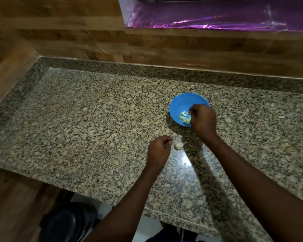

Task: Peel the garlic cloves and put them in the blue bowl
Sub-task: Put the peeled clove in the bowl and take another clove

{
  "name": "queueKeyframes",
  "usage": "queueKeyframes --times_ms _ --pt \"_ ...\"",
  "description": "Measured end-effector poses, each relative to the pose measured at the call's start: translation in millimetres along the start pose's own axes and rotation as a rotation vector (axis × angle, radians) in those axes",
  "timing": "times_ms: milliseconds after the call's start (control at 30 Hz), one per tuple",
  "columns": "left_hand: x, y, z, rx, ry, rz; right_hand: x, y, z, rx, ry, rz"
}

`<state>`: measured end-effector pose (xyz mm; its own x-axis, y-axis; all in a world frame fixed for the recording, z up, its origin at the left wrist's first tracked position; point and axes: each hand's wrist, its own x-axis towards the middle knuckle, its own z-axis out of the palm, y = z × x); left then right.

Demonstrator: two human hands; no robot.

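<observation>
My right hand (202,117) hangs over the near rim of the blue bowl (182,103), fingers curled; whether they pinch a clove I cannot tell. Several peeled cloves (184,117) lie in the bowl just left of that hand. My left hand (158,151) is curled on the counter (94,119), seemingly pinching a scrap of skin. An unpeeled clove (179,145) lies just right of it. This looks like the drop-off step; next, I should pick up that clove and strip it.
</observation>
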<state>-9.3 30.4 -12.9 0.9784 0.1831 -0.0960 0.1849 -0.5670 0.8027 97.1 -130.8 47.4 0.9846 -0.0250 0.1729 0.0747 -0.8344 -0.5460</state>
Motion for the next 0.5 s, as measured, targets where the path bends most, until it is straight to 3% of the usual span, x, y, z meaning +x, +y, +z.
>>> queueKeyframes --times_ms 133,233,300,400,500 --pt "-0.6 10.6 7.3 0.049 -0.125 0.039 -50.8 13.1 -13.1 0.079 0.075 0.095" --pt "-2.4 11.6 18.3 0.236 -0.147 0.139 -89.5 26.3 -9.4 0.143 -0.008 0.28" --pt "-3.3 12.9 22.3 0.241 -0.113 0.116 -107.3 35.6 -2.6 0.193 -0.116 0.378" --pt "-7.6 21.6 20.5 0.069 -0.09 0.0 -121.0 46.2 7.1 0.373 -0.262 0.496" --pt "-17.1 31.0 20.5 -0.218 -0.193 -0.147 -124.3 49.0 8.9 0.712 -0.326 0.646"
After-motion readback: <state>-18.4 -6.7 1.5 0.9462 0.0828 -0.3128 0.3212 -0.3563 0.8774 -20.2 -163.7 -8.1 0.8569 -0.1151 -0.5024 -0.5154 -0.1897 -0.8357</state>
